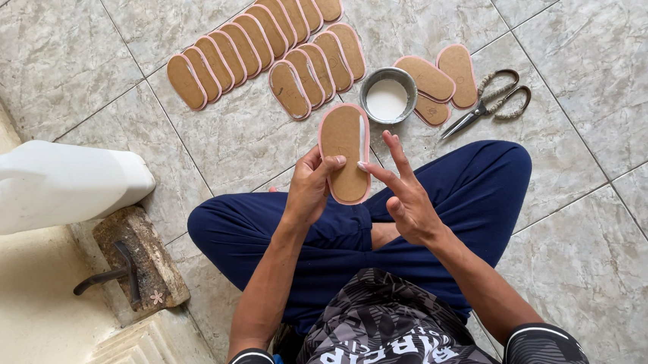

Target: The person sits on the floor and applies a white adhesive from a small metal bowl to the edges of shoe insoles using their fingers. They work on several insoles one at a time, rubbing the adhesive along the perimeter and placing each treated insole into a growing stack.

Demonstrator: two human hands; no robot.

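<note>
My left hand (310, 185) grips a brown shoe insole with a pink rim (344, 147), held upright over my crossed legs. The thumb lies across its brown face. My right hand (405, 194) is spread open beside it, and one fingertip touches the insole's right edge, where a streak of white paste shows. Just beyond the insole stands a small round metal tin of white glue (388, 97).
Two rows of overlapping brown insoles (252, 36) lie on the tiled floor ahead. Three more insoles (439, 80) and scissors (489, 101) lie right of the tin. A white plastic jug (50, 186) and a block with a metal hook (136, 260) are at left.
</note>
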